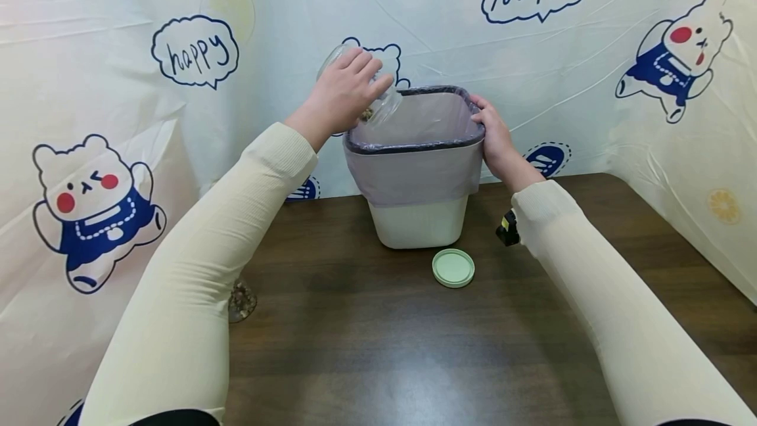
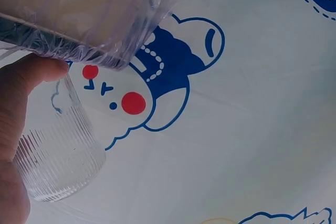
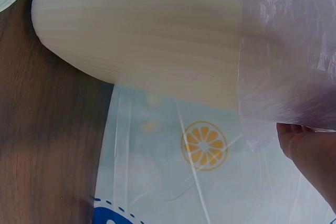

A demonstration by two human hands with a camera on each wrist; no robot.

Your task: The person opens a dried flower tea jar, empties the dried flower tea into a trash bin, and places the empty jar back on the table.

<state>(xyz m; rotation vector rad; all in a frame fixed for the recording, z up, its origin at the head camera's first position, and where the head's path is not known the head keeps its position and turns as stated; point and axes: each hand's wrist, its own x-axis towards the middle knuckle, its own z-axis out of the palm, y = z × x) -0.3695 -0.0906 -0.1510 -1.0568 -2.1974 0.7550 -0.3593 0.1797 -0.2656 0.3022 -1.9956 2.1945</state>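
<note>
In the head view my left hand grips a clear glass jar, tipped with its mouth over the left rim of a trash bin. Some small brownish bits show inside near the mouth. The left wrist view shows the ribbed glass wall of the jar, with the thumb along it close under the rim. The pale trash bin stands upright, lined with a translucent purple trash bag folded down over its outside. My right hand holds the bin's right rim, its fingers over the bag edge.
A light green round lid lies on the brown wooden table in front of the bin. A glass container with brown bits stands at left, partly behind my left sleeve. Printed cloth hangs behind the bin and along both sides.
</note>
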